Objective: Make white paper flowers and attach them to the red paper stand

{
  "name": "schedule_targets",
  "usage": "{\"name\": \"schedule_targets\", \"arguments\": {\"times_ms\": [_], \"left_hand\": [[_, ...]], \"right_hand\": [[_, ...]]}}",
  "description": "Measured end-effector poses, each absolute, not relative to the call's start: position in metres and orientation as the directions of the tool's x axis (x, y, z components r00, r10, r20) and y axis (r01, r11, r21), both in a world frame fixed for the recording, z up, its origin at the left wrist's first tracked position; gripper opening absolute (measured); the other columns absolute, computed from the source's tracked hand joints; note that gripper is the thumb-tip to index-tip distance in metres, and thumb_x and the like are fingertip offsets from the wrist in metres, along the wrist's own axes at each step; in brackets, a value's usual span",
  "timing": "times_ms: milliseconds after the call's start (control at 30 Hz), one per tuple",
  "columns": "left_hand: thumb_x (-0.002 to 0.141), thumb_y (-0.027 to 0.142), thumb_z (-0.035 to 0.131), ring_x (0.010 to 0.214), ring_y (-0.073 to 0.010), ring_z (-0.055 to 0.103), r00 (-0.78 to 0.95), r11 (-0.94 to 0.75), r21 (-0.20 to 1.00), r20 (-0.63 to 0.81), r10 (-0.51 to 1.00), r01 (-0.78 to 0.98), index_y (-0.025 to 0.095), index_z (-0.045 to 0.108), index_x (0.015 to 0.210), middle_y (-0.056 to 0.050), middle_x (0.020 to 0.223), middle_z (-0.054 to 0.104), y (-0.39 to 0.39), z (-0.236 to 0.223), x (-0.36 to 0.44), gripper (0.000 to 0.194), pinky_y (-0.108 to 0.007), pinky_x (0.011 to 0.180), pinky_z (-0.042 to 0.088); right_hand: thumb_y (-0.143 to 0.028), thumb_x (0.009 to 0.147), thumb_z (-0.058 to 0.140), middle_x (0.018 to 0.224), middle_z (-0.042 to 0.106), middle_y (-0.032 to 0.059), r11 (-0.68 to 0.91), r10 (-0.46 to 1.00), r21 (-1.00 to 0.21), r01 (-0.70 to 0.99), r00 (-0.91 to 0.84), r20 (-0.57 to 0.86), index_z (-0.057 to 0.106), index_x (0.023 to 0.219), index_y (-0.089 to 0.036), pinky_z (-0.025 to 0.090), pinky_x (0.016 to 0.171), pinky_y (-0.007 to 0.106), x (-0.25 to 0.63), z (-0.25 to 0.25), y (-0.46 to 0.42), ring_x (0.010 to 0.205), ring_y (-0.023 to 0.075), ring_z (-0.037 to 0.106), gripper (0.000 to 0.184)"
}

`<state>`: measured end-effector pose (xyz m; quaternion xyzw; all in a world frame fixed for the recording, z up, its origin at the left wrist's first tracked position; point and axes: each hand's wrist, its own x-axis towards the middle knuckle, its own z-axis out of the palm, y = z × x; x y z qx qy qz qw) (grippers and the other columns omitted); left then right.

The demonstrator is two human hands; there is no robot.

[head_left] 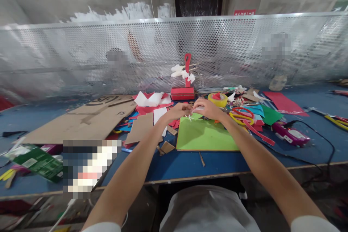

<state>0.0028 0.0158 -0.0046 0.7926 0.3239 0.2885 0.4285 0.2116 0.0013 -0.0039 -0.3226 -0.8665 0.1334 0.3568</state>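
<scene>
My left hand (179,111) and my right hand (206,108) meet above the far edge of a lime-green sheet (208,134). Between my right fingers shows a small piece of thin white paper (199,108). The left fingers are pinched together close against it; what they grip is mostly hidden. Just under the fingertips are small white strips (189,117). Beyond the hands stands a red paper-covered box (182,93) with an upright red strip (187,61), to which white tufts on thin sticks (183,73) are attached.
Large cardboard (81,119) lies to the left, with a green packet (36,163) nearer. Right of my hands are yellow tape (217,99), yellow-and-red-handled scissors (241,117), paper scraps and a purple glue-gun-like device (292,134) with a black cord. A perforated metal screen (231,50) backs the table.
</scene>
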Motion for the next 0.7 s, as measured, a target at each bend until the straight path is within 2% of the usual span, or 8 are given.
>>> {"name": "schedule_targets", "arguments": {"times_ms": [233,400,567,700], "left_hand": [[0.07,0.028,0.069,0.062,-0.0105,0.052,0.622,-0.43,0.87,0.203,0.757,0.24,0.013,0.064,0.079,-0.001,0.069,0.06,0.0211,-0.0093,0.0027,0.018,-0.024,0.061,0.04],[0.072,0.036,0.072,0.058,-0.0087,0.047,0.61,-0.496,0.839,0.276,0.743,0.224,0.014,0.062,0.077,0.001,0.066,0.055,0.0186,-0.0072,0.004,0.024,-0.022,0.056,0.034],[0.071,0.035,0.074,0.064,-0.0102,0.054,0.598,-0.486,0.862,0.314,0.738,0.147,0.014,0.062,0.082,0.0,0.071,0.061,0.0187,-0.0062,0.0063,0.027,-0.024,0.064,0.041],[0.073,0.034,0.074,0.068,-0.0113,0.057,0.596,-0.5,0.855,0.334,0.731,0.135,0.015,0.061,0.088,-0.001,0.076,0.063,0.0206,-0.008,0.006,0.027,-0.025,0.066,0.042]], "right_hand": [[-0.034,0.084,0.062,0.092,0.071,0.0057,0.712,0.702,-0.548,0.439,-0.478,0.528,0.073,0.088,-0.02,0.046,0.079,0.032,0.2117,0.0006,-0.0023,0.083,0.0187,0.063,0.018],[-0.036,0.086,0.059,0.09,0.072,0.0051,0.689,0.725,-0.565,0.453,-0.44,0.53,0.073,0.091,-0.02,0.046,0.075,0.03,0.2124,-0.001,0.0,0.08,0.0188,0.063,0.022],[-0.038,0.085,0.058,0.088,0.071,0.0047,0.655,0.755,-0.598,0.462,-0.395,0.523,0.071,0.091,-0.019,0.046,0.07,0.028,0.2145,-0.0041,0.0032,0.074,0.0171,0.062,0.023],[-0.039,0.085,0.058,0.083,0.069,0.0036,0.649,0.76,-0.594,0.475,-0.374,0.532,0.07,0.09,-0.019,0.045,0.067,0.028,0.2164,-0.0071,0.0069,0.07,0.0164,0.06,0.023]]}}
